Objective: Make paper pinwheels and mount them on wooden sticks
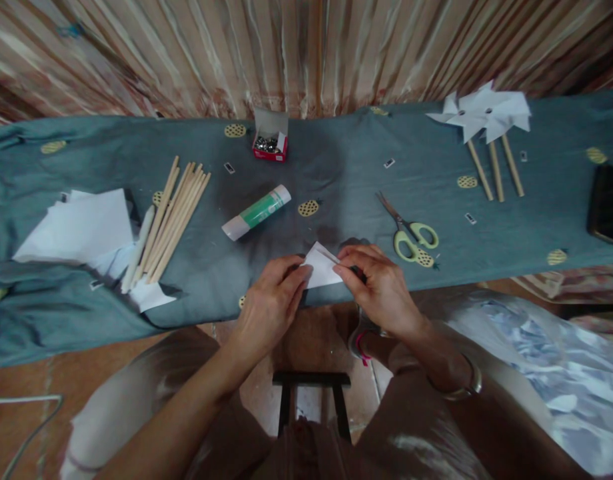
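Legible text, labels, brands, numbers: none at this resolution. Glue stick (pixel 257 212), centre of the table: green band around a white tube, possibly printed, any lettering too blurred to read. Small red box (pixel 270 144) of metal pins at the far edge, and several small dark tags (pixel 389 163) scattered on the grey-blue cloth (pixel 336 167): markings, if there are any, cannot be made out.

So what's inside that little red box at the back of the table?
The red box, flap open, holds a heap of small shiny metal pieces; too small to tell what kind. Anything beneath the top layer is covered.
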Action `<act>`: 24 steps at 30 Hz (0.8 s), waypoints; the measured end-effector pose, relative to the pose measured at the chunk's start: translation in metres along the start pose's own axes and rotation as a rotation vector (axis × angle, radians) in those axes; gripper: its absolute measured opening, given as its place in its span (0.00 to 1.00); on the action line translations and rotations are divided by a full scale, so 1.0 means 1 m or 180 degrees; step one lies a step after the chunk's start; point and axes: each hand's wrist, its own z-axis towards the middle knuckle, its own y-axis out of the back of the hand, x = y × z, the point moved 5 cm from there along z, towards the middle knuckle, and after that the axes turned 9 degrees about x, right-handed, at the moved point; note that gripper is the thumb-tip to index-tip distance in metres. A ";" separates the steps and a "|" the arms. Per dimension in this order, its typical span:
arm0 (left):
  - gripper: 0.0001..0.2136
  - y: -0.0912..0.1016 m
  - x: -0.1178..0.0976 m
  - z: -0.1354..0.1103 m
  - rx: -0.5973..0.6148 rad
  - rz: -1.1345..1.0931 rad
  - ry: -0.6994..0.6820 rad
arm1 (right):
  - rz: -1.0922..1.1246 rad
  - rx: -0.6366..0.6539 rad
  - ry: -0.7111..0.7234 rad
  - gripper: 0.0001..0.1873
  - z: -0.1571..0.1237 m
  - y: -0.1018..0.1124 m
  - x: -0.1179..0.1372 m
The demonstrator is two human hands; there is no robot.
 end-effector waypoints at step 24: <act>0.22 -0.039 -0.028 -0.012 0.0441 0.0671 -0.0593 | -0.0341 -0.0169 -0.0049 0.09 0.000 -0.001 0.000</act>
